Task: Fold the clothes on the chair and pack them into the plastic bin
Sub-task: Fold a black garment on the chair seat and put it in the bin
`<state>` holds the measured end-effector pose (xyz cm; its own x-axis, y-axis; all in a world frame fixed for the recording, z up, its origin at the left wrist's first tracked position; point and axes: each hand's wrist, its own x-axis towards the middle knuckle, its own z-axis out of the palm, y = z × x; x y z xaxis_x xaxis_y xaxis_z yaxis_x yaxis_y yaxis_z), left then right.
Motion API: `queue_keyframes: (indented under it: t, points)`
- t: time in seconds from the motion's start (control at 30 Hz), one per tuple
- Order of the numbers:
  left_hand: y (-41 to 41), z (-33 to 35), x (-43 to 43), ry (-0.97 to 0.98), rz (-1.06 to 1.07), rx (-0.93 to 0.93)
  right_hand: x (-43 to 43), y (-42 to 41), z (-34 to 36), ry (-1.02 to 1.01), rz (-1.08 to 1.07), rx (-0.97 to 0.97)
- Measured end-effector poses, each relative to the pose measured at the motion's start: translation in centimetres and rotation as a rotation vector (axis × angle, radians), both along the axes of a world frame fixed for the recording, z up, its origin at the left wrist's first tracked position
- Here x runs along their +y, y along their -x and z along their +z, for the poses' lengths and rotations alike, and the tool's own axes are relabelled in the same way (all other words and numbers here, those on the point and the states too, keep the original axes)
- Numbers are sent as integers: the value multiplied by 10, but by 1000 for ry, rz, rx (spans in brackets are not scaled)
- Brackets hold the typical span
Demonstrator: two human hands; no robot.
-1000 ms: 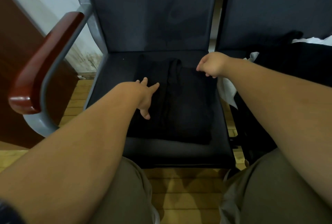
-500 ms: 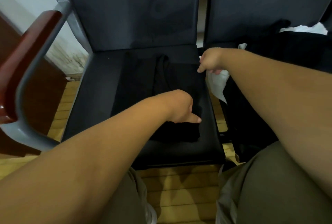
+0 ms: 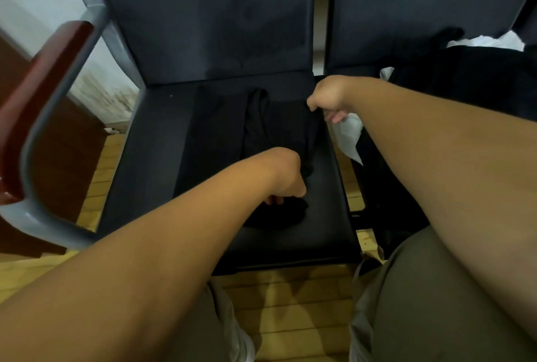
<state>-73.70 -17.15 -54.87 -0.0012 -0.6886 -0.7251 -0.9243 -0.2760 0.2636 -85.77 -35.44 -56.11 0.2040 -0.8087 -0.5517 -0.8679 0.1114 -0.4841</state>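
Black garment (image 3: 220, 135): lies partly folded on the seat of the near chair (image 3: 151, 141), a raised fold running down its middle, the near right corner bunched up.

Left hand (image 3: 286, 181): fingers curled down, gripping the bunched near right corner of the garment.

Right hand (image 3: 328, 97): at the garment's far right corner by the seat edge, fingers curled in and pinching the fabric there.

Armrest (image 3: 37, 94): red-brown wood on a grey metal frame, on the chair's left.

Second chair (image 3: 406, 13): just beside on the right, carrying a pile of dark clothes (image 3: 465, 80).

White cloth (image 3: 348, 135): hangs between the two seats, just below the right hand.

Floor (image 3: 290, 312): yellow wooden boards.
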Motion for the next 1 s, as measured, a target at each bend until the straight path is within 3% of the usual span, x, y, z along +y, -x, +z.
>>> queue_keyframes:
  t: [0.17,0.3,0.5,0.67,1.0]
  points:
    - [-34,26,11,76,213,183,8,-19,12,-61,-202,-376]
    - [-67,42,25,108,303,232,17,-49,20,13,-189,-553]
    - [-111,53,45,216,536,381,33,-104,27,131,-132,-569]
    - [-139,58,64,214,283,217,43,-147,28,141,-141,-609]
    - [-179,30,75,54,388,228,49,-200,8,98,-81,-610]
